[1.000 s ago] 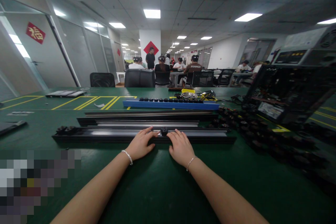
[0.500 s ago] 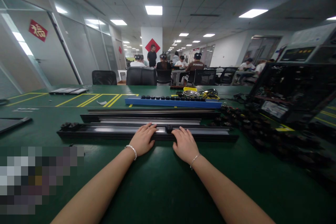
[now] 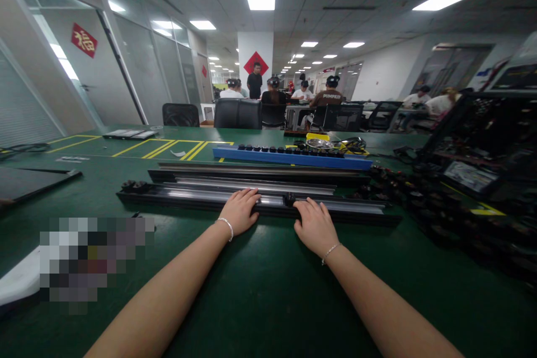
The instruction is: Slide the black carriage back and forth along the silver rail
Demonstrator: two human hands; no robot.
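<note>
A long black channel rail [image 3: 356, 215] with a shiny, clear-looking strip inside lies crosswise on the green table. My left hand [image 3: 238, 215] lies over its middle, fingers stretched out on the strip and near edge. My right hand [image 3: 316, 225] sits on the same rail further right, fingers spread and slightly bent, holding nothing that I can see. A small black block [image 3: 289, 198] sits in the channel just left of my right fingertips; whether they touch is unclear. Several small black parts [image 3: 134, 185] are clustered at the rail's left end.
More long rails [image 3: 260, 170] lie behind, then a blue strip [image 3: 293, 158] carrying a row of black pieces. Dark parts [image 3: 423, 212] are heaped at right beside a tall dark open case [image 3: 482, 140]. A blurred-out object [image 3: 84, 260] lies at left. People sit beyond the table.
The view has turned left, so everything appears shifted right. My left hand has slid slightly left along the rail, widening its gap to the block. My right hand stays beside the block.
</note>
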